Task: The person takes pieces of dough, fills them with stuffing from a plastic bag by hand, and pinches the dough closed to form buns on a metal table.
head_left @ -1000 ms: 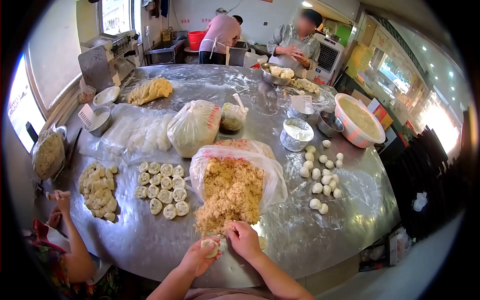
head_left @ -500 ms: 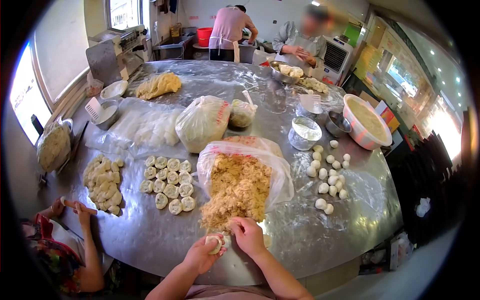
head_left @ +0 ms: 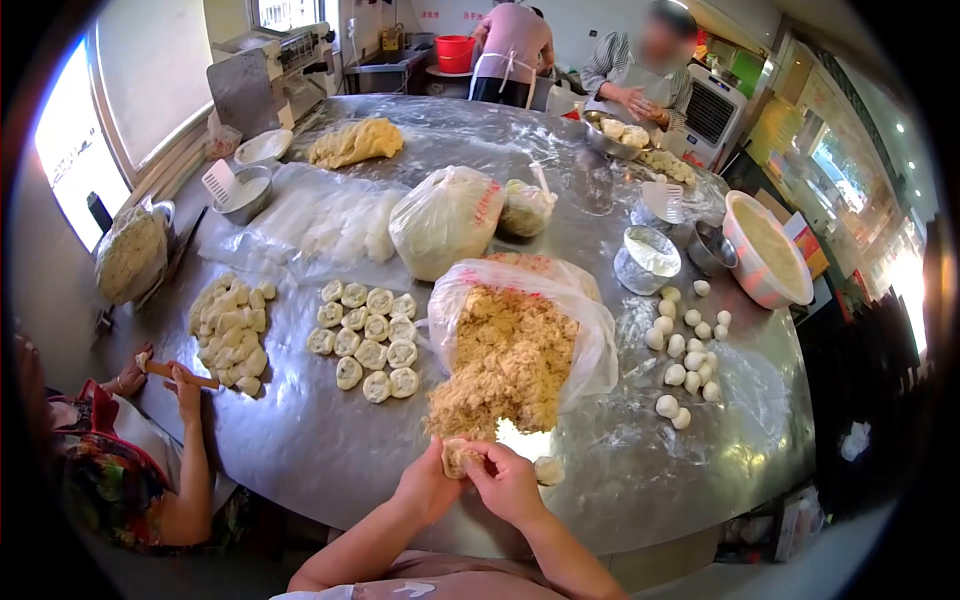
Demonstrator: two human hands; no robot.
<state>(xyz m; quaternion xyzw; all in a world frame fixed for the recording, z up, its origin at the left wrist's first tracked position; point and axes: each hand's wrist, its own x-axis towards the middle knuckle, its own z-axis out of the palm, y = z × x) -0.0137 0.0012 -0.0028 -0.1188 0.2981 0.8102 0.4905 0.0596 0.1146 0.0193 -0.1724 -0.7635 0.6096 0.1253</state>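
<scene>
Just in front of the crumbly tan filling [head_left: 505,365], my left hand [head_left: 428,485] holds a piece of dough with filling [head_left: 458,458]. The fingers of my right hand [head_left: 505,485] pinch at its right side. A pale round dough piece [head_left: 548,471] lies on the metal table right of my right hand. The filling spills from an open plastic bag [head_left: 595,340]. Left of the bag are rows of round filled buns [head_left: 371,354].
At left, a person's hands [head_left: 183,392] hold a rolling pin [head_left: 180,375] near cut dough [head_left: 228,330]. White dough balls [head_left: 676,375], a flour bowl [head_left: 647,260] and a large tub [head_left: 768,250] stand right. Two people [head_left: 510,50] are behind the table [head_left: 640,500].
The view has shifted, so the table items appear farther right. My hands have come together, and my right hand has left the filling and now touches the dough in my left hand.
</scene>
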